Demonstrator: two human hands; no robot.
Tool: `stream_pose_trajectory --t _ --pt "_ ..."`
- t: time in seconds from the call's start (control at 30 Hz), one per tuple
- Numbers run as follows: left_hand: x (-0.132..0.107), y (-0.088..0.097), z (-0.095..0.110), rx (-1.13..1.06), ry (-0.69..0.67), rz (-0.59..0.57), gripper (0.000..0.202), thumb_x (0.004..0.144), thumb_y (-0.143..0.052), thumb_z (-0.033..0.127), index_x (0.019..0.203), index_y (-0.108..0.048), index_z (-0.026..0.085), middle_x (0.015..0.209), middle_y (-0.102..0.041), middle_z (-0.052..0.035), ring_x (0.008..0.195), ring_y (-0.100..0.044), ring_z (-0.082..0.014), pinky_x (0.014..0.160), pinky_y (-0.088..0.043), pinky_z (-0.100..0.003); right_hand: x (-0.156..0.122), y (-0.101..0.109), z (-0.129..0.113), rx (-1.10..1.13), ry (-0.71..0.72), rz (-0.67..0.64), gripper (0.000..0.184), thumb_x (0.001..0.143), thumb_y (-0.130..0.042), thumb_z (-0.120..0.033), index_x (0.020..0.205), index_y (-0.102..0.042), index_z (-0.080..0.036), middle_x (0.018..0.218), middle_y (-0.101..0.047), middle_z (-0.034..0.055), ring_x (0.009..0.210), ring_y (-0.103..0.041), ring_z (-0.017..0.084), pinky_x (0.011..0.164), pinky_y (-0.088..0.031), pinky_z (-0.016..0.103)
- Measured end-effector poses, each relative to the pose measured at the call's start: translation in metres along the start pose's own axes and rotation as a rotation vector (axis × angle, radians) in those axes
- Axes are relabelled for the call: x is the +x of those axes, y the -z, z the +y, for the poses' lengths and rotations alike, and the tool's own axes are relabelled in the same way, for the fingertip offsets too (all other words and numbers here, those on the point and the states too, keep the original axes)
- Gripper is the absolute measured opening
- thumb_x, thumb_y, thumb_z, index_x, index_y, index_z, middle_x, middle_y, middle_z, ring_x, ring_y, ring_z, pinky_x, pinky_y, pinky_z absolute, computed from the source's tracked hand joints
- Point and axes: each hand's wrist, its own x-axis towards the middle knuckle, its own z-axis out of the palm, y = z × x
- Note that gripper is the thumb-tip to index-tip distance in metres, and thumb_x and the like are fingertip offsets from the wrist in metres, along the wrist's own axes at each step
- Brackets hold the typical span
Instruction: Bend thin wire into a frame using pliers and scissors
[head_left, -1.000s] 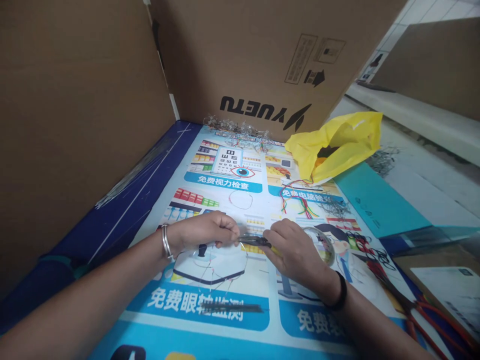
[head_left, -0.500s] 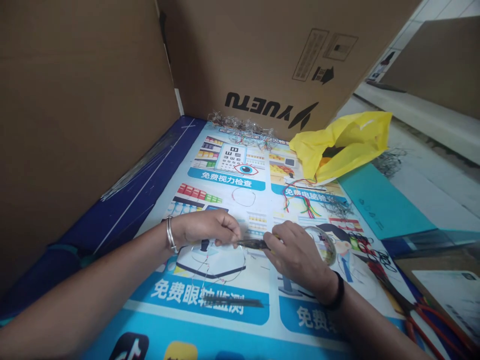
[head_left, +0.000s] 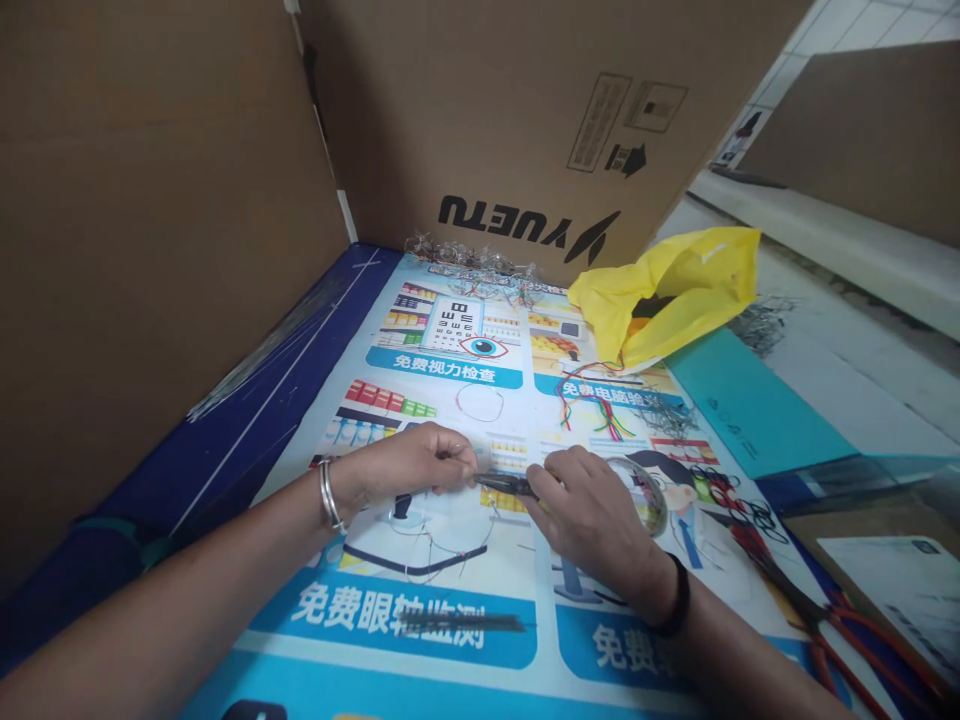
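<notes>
My left hand (head_left: 409,465), a silver bangle on its wrist, is pinched shut on a thin wire piece (head_left: 442,520) whose loops hang down to the printed mat. My right hand (head_left: 585,505), with a black band at the wrist, is closed round small dark pliers (head_left: 506,484). The plier tips meet the wire right at my left fingertips. Both hands hover just above the blue and white poster mat (head_left: 450,400) in the middle of the view.
Cardboard walls (head_left: 172,200) close the left and back. A yellow plastic bag (head_left: 667,290) lies back right, coloured wires (head_left: 596,400) beside it. A heap of wire pieces (head_left: 472,262) sits by the back wall. Red-handled cutters (head_left: 832,620) lie at the right; a bundle of straight dark wires (head_left: 461,622) lies near me.
Both hands stay together on the wire with only slight shifts. The view has swayed a little right and back.
</notes>
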Motion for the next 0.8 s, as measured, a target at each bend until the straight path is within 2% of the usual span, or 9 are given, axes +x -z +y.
stream_pose_trajectory --t 0.53,0.8 --pt "0.0030 -0.0060 -0.0026 0.021 -0.032 0.085 0.013 0.072 -0.052 0.025 0.063 -0.049 0.016 0.055 -0.037 0.0062 0.047 -0.026 -0.0065 0.044 -0.019 -0.020 0.0002 -0.0063 0.0034 0.014 -0.023 0.004 0.014 0.083 -0.051 -0.029 0.072 -0.054 -0.020 0.072 -0.051 0.0042 0.072 -0.042 0.019 0.062 -0.024 0.031" --pt "0.0032 -0.0069 -0.0018 0.029 0.028 0.102 0.015 0.074 -0.051 0.029 0.065 -0.050 0.017 0.054 -0.038 0.0065 0.045 -0.025 -0.0064 0.043 -0.018 -0.020 0.0013 -0.0102 0.0061 0.035 -0.033 -0.010 0.015 0.083 -0.052 -0.032 0.073 -0.054 -0.020 0.073 -0.052 0.0042 0.073 -0.042 0.020 0.062 -0.025 0.030"
